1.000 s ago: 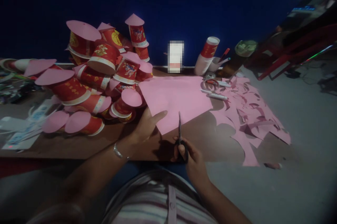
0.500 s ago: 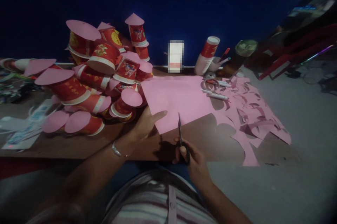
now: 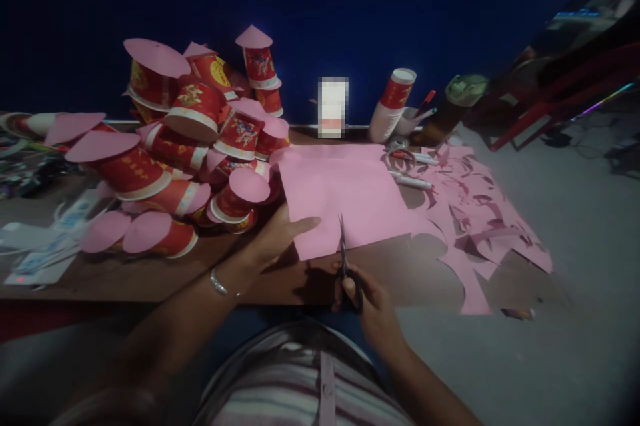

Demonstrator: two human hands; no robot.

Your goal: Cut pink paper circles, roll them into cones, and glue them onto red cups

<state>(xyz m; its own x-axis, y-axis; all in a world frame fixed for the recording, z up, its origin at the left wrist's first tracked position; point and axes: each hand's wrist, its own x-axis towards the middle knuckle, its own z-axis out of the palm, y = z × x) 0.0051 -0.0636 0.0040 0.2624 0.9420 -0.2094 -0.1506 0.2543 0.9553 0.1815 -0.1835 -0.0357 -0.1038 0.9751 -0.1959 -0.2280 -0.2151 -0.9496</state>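
Pinching the left edge of the pink paper sheet, my left hand holds it over the table; the fingers of my right hand curl through the scissors, which cross its near edge. At least 6 red paper cups already wear pink cones; curved scraps lie rightward; this sheet looks mostly uncut.

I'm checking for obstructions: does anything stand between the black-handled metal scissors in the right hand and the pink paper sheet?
Nothing visible does. The scissors, in the right hand, overlap the near edge of the pink sheet in this view; the left hand grips it to their left. The sheet's underside is hidden.
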